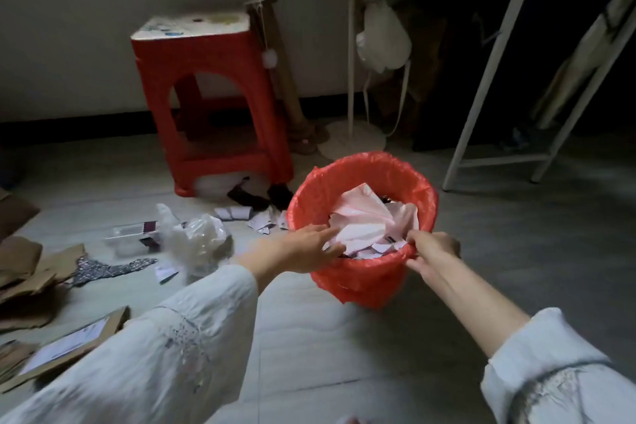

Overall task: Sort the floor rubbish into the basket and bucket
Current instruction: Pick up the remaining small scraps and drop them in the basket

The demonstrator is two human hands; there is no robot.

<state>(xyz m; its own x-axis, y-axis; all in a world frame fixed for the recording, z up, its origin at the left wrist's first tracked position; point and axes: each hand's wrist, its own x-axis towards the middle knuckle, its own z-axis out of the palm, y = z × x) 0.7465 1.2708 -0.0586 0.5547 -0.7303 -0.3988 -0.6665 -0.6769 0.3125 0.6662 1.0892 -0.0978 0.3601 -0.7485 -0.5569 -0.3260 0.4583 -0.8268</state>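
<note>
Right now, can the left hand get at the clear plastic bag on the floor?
Probably yes. The left hand is open at the bin rim, holding nothing, and the plastic bag lies just beside its forearm with nothing between.

- The single head-worn wide-angle camera is looking forward and down from above the person's outstretched arms, facing a pale wall point(86, 45) across a grey tiled floor point(309, 337).
- It is sitting close enough that both light sleeves are filling the bottom edge.
- A round bucket lined with a red plastic bag point(364, 286) is lying near centre frame.
- No second view is sharing the scene.
</note>
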